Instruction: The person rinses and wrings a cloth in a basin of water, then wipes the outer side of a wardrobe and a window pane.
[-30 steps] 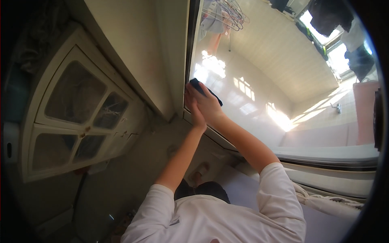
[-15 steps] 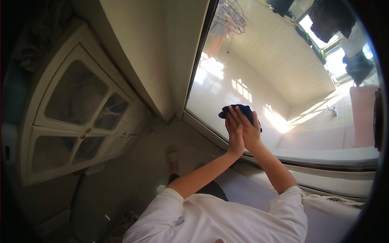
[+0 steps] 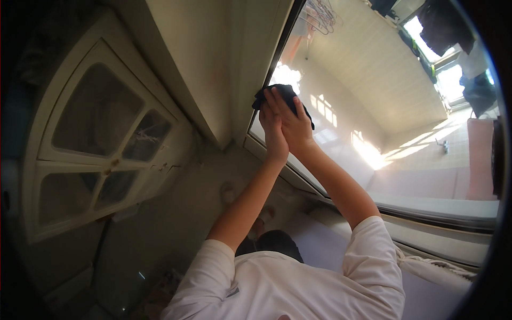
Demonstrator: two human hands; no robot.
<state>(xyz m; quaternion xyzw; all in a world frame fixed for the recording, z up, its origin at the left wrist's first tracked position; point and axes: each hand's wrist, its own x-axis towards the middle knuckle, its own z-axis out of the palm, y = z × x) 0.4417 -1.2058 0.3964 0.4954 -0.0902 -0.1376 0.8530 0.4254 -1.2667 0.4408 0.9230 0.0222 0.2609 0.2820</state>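
Observation:
A dark cloth (image 3: 288, 96) is pressed on the glass pane (image 3: 368, 101), close to its left frame edge. My right hand (image 3: 296, 127) holds it there with the fingers stretched flat over it, the index finger and thumb side spread apart. Against it on the left lies my left hand (image 3: 272, 128), its fingertips reaching the lower left part of the cloth. Both arms are raised and extended. The cloth's underside is hidden.
Along the pane's left side runs a dark frame strip (image 3: 285, 38) beside a pale wall edge. A white cabinet door (image 3: 101, 165) with several panels stands at left. Clothes hangers (image 3: 320, 18) and hanging clothes (image 3: 445, 26) show through or in the glass. A rope-edged pale cloth (image 3: 434, 266) lies lower right.
Both hands and the cloth have moved up and to the left across the glass, from its lower part to beside the left frame. My arms are stretched further out.

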